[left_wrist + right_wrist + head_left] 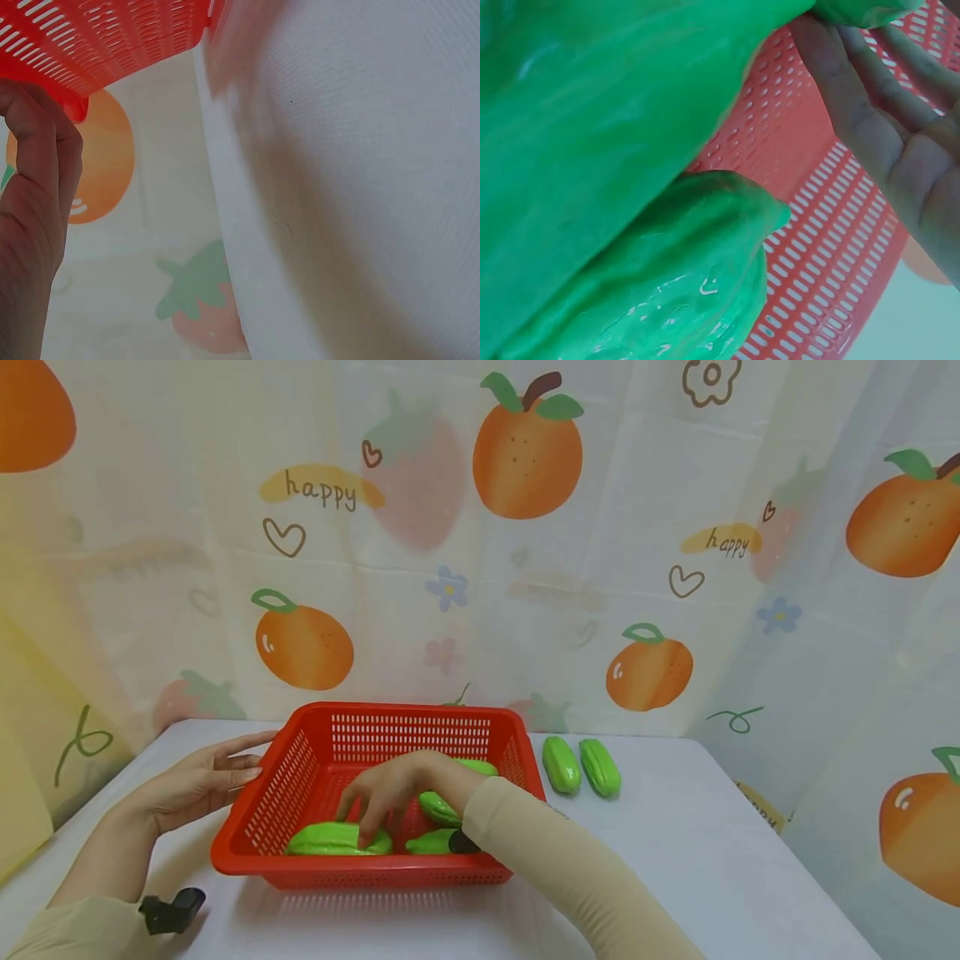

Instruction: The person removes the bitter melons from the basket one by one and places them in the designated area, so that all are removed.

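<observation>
A red plastic basket with slotted walls stands on the table and holds several green ridged gourds. My right hand reaches down into it, thumb and fingers around the end of a gourd lying along the near wall. In the right wrist view, the fingertips meet that gourd at the top edge, while another gourd lies large and close below. At the basket's left rim is my left hand, fingers fairly straight and fingertips right at the wall. The right forearm hides part of the basket's right side.
Two more green gourds, one beside the other, lie on the white table right of the basket. Behind the table hangs a fruit-printed curtain. A black strap piece sits by the left sleeve.
</observation>
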Motion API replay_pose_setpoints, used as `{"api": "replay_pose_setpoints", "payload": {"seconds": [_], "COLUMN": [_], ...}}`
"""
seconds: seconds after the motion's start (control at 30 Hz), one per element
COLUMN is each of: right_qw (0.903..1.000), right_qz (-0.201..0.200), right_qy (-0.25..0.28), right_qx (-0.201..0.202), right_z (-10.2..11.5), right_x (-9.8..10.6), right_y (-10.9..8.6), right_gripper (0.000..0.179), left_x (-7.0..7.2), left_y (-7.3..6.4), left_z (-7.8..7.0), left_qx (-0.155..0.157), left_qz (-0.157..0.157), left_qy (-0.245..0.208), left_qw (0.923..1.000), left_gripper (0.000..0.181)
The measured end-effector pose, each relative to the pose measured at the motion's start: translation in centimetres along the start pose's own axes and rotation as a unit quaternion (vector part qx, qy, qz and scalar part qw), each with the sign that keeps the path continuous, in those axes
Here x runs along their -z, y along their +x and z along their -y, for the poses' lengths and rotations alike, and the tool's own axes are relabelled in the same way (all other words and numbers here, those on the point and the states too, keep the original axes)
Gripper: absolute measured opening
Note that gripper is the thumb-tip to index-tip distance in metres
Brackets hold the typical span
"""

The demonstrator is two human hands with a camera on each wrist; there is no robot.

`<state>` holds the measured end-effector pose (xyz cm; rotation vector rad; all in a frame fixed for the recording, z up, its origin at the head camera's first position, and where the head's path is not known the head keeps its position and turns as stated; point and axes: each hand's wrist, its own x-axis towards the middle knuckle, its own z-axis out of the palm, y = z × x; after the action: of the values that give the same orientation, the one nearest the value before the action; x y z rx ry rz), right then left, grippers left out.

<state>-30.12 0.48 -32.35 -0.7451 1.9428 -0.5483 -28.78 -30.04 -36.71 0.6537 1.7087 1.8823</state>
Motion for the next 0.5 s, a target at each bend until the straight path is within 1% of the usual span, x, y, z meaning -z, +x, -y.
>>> {"api": "replay_pose_setpoints", "payload": {"seconds": [0.17,0.33,0.5], "right_qw": [0.9992,0.9988,0.9987], "right_qz": [-0.027,-0.041,-0.042], "right_qy": [-0.027,-0.021,-0.013], "right_qx": [0.013,0.018,0.028], "right_z": [-0.14,-0.23,-0.21], "right_x": [0.29,0.6,1.02], "right_y": [-0.4,-0.75,-1.07], "right_gripper": [0.056,0.053,0.054], "left_x": [-0.04,-0.02,-0.05], "left_y": [-0.02,-0.02,0.04], "left_z": [-0.03,-0.04,-0.11], "left_qx": [-0.002,-0.007,-0.006], "left_qz": [0.003,0.014,0.013], "left_qy": [0.001,-0.004,-0.004], "left_qw": [1.0,0.9999,0.9999], "left_gripper": [0.05,0.05,0.05]}}
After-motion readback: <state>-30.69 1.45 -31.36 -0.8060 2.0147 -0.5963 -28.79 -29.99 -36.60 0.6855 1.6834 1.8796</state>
